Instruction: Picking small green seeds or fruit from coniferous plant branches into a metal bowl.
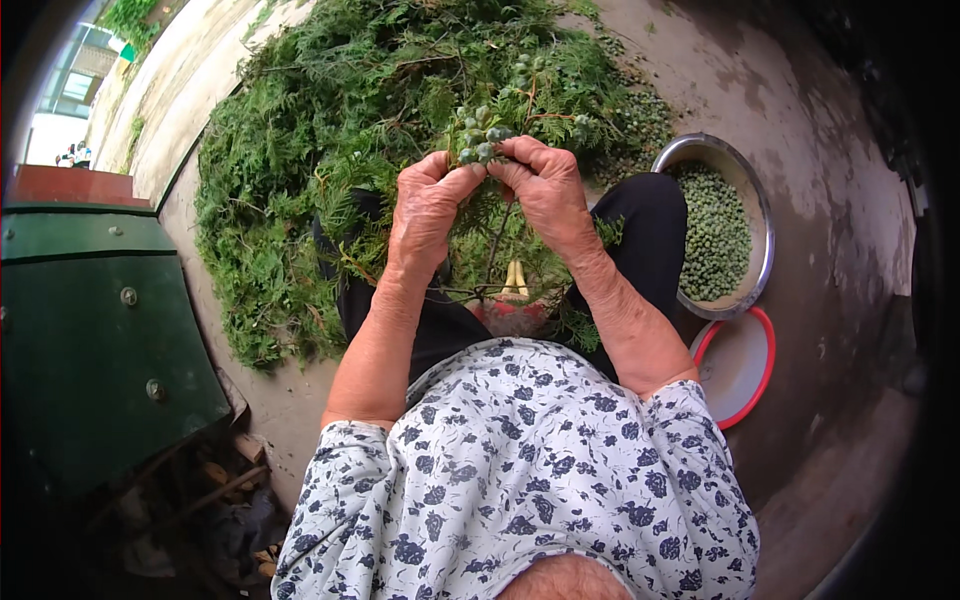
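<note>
Blue-green and knobbly, a cluster of small round cones on a leafy evergreen sprig (474, 138) sits just beyond the fingertips of both hands, roughly between them. Its longer axis seems to run away from the person, with the cones at the far end. Neither hand is clearly nearer: the left hand (428, 205) has thumb and forefinger pinched together at the cluster's near edge, while the right hand (548, 190) reaches a little farther up its right side, forefinger against the cones and thumb below. Both look closed on it, though from where I stand I can't tell which bears the weight.

Beyond the hands and off to their left spreads a broad heap of green, feathery cut branches (300, 150). Well to the right of the right hand, past the knee, stands a round, shiny steel basin (766, 215), partly filled with loose green cones (715, 235). Nearer the body than that, a white plastic basin with a red rim (765, 370) sits just beside it. I can read no brand, label or writing on anything around the hands.
</note>
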The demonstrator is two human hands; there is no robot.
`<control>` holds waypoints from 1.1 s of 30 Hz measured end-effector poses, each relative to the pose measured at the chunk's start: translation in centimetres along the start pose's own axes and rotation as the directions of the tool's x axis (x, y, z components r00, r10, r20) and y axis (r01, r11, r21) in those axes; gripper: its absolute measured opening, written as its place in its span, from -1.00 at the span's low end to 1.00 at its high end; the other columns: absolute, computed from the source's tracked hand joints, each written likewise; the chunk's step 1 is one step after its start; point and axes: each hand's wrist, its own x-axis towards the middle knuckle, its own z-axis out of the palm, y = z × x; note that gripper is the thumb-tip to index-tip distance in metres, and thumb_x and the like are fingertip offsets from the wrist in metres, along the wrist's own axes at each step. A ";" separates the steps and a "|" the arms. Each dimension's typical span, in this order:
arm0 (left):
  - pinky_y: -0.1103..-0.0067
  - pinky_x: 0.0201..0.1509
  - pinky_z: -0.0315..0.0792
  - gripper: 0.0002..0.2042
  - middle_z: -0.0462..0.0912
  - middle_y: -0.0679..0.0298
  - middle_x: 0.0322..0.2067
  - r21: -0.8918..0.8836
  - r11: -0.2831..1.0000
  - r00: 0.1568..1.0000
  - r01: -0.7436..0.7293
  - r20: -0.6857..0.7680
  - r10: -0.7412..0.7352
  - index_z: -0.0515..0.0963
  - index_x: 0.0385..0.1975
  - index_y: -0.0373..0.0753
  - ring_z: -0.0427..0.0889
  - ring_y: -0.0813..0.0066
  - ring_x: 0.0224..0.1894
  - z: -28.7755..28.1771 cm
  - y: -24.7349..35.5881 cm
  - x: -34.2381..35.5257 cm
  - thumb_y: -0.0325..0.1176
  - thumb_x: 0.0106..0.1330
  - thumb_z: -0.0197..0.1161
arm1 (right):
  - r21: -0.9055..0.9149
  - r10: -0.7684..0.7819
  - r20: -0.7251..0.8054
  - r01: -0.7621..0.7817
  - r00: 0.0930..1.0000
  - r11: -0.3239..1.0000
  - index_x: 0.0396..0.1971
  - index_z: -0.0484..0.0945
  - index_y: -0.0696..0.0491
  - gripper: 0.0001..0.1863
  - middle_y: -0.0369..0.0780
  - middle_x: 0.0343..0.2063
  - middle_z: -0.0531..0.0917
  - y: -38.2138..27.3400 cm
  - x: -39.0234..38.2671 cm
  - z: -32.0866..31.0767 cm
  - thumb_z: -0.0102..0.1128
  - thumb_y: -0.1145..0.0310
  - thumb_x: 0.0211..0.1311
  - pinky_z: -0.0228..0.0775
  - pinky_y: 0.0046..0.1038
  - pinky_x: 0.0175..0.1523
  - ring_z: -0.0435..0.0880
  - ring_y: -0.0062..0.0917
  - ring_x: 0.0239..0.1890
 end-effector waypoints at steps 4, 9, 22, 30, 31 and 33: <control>0.72 -0.31 0.34 -0.91 0.57 0.39 -0.45 -0.145 0.988 0.998 0.056 0.037 -0.051 0.53 -0.40 -0.29 0.47 0.72 -0.45 -1.2 -0.7 0.5 -0.51 0.08 0.21 | 0.465 0.265 0.000 -0.234 0.964 0.854 -0.34 0.56 0.18 -0.88 -0.34 -0.46 0.56 -0.2 0.1 0.7 0.11 0.51 0.11 0.32 -0.69 -0.46 0.45 -0.75 -0.54; 0.72 -0.31 0.36 -0.93 0.57 0.39 -0.47 -0.122 0.992 0.999 0.027 0.040 -0.022 0.53 -0.43 -0.26 0.48 0.71 -0.45 -0.4 -0.3 0.1 -0.50 0.08 0.21 | 0.650 0.337 0.116 -0.328 0.934 0.685 -0.27 0.50 0.16 -0.85 -0.33 -0.45 0.55 1.4 0.1 0.1 0.07 0.47 0.17 0.36 -0.67 -0.46 0.47 -0.72 -0.51; 0.75 -0.45 0.22 -0.94 0.45 0.50 -0.58 0.380 0.907 0.979 -0.180 -0.019 0.202 0.50 -0.48 -0.30 0.30 0.79 -0.54 -2.0 -1.5 0.5 -0.46 0.13 0.18 | 0.833 0.268 0.241 -0.340 0.933 0.437 -0.19 0.35 0.15 -0.78 -0.24 -0.37 0.52 0.6 0.2 -1.3 0.00 0.54 0.13 0.45 -0.45 -0.25 0.52 -0.51 -0.32; 0.72 -0.52 0.16 -0.91 0.36 0.49 -0.65 0.533 0.818 0.946 -0.216 -0.093 0.311 0.47 -0.51 -0.34 0.24 0.78 -0.56 -1.5 -0.5 -0.1 -0.45 0.12 0.16 | 0.676 0.254 0.227 -0.340 0.940 0.654 -0.22 0.43 0.15 -0.83 -0.29 -0.43 0.53 0.8 0.6 -0.4 -0.01 0.49 0.17 0.30 -0.64 -0.46 0.48 -0.67 -0.45; 0.70 -0.54 0.18 -0.90 0.36 0.48 -0.66 0.495 0.855 0.963 -0.156 -0.118 0.244 0.46 -0.53 -0.35 0.25 0.77 -0.57 -1.4 -0.3 -0.4 -0.45 0.11 0.17 | 0.653 0.300 0.222 -0.370 0.928 0.662 -0.23 0.43 0.14 -0.83 -0.29 -0.43 0.53 0.6 -0.1 -0.3 0.00 0.49 0.17 0.29 -0.64 -0.46 0.49 -0.66 -0.44; 0.60 -0.56 0.27 -0.88 0.42 0.31 -0.69 0.532 0.808 0.934 -0.252 -0.085 0.347 0.43 -0.52 -0.36 0.32 0.66 -0.60 -2.1 -2.2 0.6 -0.42 0.11 0.14 | 0.634 0.322 0.228 -0.391 0.919 0.667 -0.24 0.45 0.11 -0.84 -0.30 -0.41 0.54 0.4 -0.7 -0.1 0.02 0.51 0.16 0.27 -0.66 -0.44 0.50 -0.64 -0.43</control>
